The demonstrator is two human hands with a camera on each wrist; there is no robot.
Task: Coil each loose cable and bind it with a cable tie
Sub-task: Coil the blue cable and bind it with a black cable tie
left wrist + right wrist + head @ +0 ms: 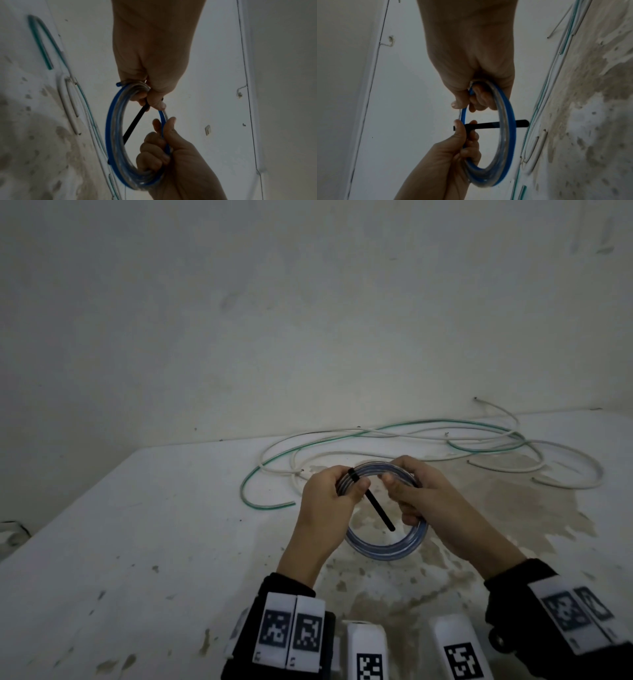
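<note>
The left hand [329, 498] has its fingers and thumb curled round the left side of a coiled blue cable [387, 549], and under the thumb it also pinches a black cable tie [375, 505] against the coil; the free end of the tie slants down and right across the ring's opening. The right hand [428, 498] grips the opposite side of the same coil, fingers wrapped through the ring and thumb on top — clearly seen in the right wrist view, where the blue ring [506, 121] hangs from that hand. The coil is held up between both hands, a little right of the middle of the head view, above a white stained table [137, 525].

Behind the hands, toward the right of the frame, loose white cables [565, 453] and a green cable [260, 474] lie tangled on the table, well apart from the coil. At the bottom edge, white blocks with black-and-white square code markers [291, 631] sit on dark wrist straps — no readable words or brand on them. A plain pale wall [308, 302] fills the upper half.
</note>
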